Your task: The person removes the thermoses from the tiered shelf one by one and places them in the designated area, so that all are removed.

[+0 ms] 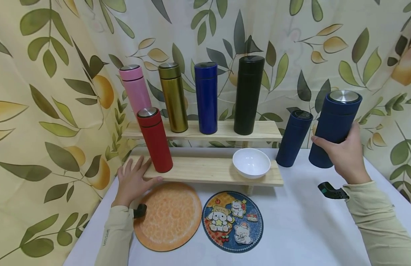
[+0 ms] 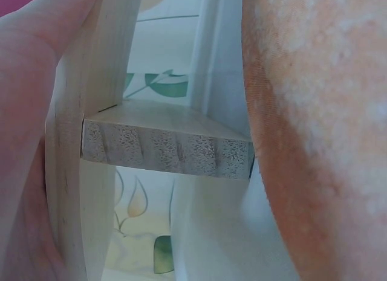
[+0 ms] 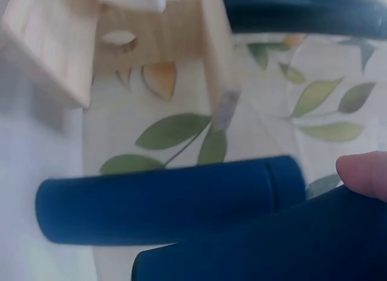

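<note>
My right hand [image 1: 350,157] grips a wide navy blue thermos [image 1: 336,129] with a silver lid, thumb across its near side. In the right wrist view, a thumb [image 3: 366,175] shows at this thermos [image 3: 260,245]. A slimmer navy thermos [image 1: 293,138] with a dark lid stands just left of it, beside the shelf's right end. My left hand [image 1: 132,181] rests with spread fingers on the left end of the lower wooden shelf board [image 1: 199,168]. Close to those fingers, a red thermos [image 1: 155,140] stands on that board. The left wrist view shows the hand [image 2: 30,69] along the board's edge [image 2: 66,172].
Pink [image 1: 135,88], gold [image 1: 173,98], blue [image 1: 206,98] and black [image 1: 248,96] thermoses stand on the upper board [image 1: 222,129]. A white bowl [image 1: 251,163] sits lower right. An orange round mat [image 1: 169,218] and a cartoon round mat [image 1: 232,236] lie before the shelf. Patterned curtain [image 1: 292,37] hangs behind.
</note>
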`<state>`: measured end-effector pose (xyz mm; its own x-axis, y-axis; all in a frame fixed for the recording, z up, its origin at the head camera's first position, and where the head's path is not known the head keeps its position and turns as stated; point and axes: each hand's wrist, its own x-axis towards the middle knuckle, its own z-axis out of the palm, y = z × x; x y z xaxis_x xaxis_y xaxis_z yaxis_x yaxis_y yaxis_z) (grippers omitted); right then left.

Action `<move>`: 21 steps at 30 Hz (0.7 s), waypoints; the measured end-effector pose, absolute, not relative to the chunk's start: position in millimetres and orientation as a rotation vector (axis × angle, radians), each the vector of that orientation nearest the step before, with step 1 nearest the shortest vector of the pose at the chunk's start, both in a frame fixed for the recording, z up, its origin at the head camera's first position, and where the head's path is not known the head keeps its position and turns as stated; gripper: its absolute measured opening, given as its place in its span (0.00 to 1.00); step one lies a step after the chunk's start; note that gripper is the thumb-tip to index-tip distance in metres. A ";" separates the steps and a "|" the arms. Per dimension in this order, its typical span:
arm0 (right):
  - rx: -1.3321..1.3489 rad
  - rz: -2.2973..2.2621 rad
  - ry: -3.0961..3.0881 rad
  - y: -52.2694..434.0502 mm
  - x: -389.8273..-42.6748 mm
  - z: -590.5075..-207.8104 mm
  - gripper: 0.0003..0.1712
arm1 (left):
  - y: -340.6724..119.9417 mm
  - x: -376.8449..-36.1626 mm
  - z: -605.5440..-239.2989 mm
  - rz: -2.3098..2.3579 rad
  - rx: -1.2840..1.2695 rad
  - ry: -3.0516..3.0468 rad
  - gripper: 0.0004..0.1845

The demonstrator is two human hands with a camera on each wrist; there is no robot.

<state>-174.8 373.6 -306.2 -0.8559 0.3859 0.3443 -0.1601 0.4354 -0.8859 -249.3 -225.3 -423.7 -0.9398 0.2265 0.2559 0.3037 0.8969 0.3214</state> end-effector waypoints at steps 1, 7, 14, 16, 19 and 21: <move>-0.198 1.417 -2.189 376.4 -176.8 -308.4 0.56 | -225.3 -249.2 -424.0 -0.534 -0.403 -2.851 0.52; -0.253 1.434 -2.187 389.1 -189.0 -317.1 0.56 | -225.0 -250.0 -425.6 -0.533 -0.398 -2.848 0.52; -0.281 1.504 -2.199 404.3 -202.2 -329.4 0.57 | -222.4 -250.4 -423.2 -0.545 -0.394 -2.851 0.52; -0.280 1.544 -2.198 409.1 -206.0 -334.3 0.58 | -221.8 -250.5 -421.9 -0.550 -0.395 -2.851 0.52; -0.270 1.613 -2.203 415.1 -212.4 -342.8 0.59 | -222.1 -250.1 -421.6 -0.557 -0.394 -2.848 0.52; -0.267 1.643 -2.224 418.1 -216.0 -348.6 0.59 | -223.2 -249.6 -423.2 -0.555 -0.390 -2.849 0.52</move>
<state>-216.0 418.1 -348.6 -0.9168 0.3591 0.1746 -0.0613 0.3055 -0.9502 -249.6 -223.2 -423.2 -0.9422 0.2162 0.2560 0.2965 0.8939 0.3361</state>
